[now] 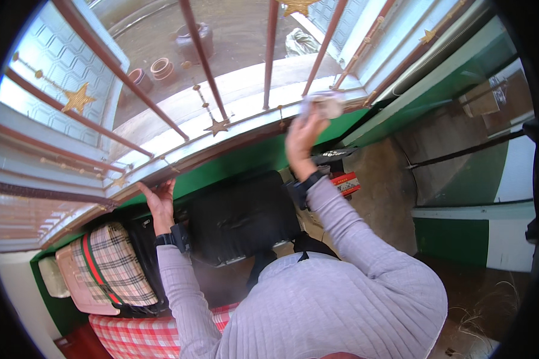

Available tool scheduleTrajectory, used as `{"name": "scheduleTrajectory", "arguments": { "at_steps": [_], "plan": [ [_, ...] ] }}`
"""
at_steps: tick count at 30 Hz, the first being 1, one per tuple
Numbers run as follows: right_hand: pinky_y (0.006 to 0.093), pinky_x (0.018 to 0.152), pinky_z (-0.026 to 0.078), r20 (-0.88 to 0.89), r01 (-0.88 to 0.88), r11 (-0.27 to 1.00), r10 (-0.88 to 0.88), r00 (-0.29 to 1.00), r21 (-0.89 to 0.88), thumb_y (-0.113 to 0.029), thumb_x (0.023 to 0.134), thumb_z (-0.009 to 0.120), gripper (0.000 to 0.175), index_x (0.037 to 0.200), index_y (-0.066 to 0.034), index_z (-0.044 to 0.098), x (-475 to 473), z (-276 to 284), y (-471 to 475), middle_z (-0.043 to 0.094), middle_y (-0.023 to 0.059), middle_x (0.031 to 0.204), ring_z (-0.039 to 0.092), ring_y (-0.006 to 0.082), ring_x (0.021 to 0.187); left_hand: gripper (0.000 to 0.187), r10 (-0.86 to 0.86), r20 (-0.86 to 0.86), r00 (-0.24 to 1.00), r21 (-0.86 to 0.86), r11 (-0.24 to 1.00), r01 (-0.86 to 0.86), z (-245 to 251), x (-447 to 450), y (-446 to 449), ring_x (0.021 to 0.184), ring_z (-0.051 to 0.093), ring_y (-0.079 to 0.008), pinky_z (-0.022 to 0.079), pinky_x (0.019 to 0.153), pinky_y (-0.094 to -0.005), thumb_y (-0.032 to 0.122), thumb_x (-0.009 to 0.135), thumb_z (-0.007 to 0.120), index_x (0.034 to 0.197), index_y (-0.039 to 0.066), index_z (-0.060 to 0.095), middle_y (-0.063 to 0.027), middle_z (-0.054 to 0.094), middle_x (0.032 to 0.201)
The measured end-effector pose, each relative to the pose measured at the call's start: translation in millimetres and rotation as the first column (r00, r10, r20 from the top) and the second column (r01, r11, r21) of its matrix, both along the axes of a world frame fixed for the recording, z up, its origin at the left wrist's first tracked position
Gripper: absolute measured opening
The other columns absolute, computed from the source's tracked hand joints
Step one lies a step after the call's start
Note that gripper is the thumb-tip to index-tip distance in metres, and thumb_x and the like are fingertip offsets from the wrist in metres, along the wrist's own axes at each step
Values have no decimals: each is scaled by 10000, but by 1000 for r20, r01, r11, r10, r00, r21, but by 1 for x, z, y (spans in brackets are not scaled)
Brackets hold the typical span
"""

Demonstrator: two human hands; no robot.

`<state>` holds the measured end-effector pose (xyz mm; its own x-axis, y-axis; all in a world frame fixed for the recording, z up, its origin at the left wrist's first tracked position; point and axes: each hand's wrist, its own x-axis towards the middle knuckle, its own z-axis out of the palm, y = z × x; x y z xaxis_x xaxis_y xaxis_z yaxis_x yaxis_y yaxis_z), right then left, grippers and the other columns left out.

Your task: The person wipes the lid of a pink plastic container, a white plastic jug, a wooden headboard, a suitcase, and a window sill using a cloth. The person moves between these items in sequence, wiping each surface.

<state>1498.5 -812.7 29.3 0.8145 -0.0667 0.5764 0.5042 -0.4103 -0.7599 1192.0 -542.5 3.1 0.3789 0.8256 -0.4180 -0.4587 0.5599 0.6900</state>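
Note:
My right hand [304, 134] holds a pale crumpled cloth [332, 104] against the right part of the white window sill [251, 117]. Motion blurs the cloth and the fingers. Further left, my left hand [161, 204] rests at the sill's brown front edge with its thumb spread from the fingers and nothing seen in it. Brown window bars [270, 58] rise from the sill. Between the hands, a gold star ornament [217, 127] on a beaded string lies against the sill.
Below the sill stand a black suitcase [242, 220] and a plaid bag with a striped strap [112, 264] by a pink case [67, 269]. A red box [346, 183] sits beneath my right arm. More gold stars [78, 98] hang at the window. Clay pots [161, 68] stand outside.

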Motion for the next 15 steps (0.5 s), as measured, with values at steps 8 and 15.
{"name": "scheduleTrajectory", "arguments": {
  "at_steps": [8,15],
  "plan": [
    [360,789,453,397,-455,778,618,679,-434,-160,718,656,420,1111,-308,666,-101,13,60,498,30,1077,522,225,961,660,15,9,1000,-58,998,-14,-2,-2,6,728,594,-331,581,773,-511,653,812,594,891,70,296,-192,535,821],
    [392,824,462,260,-354,682,626,736,-640,-139,727,656,236,934,-251,657,28,8,-63,563,47,1065,554,265,971,687,45,-41,998,-45,998,-47,13,3,-11,753,588,-358,561,784,-530,655,848,553,974,31,295,-211,524,807]
  ]
}}
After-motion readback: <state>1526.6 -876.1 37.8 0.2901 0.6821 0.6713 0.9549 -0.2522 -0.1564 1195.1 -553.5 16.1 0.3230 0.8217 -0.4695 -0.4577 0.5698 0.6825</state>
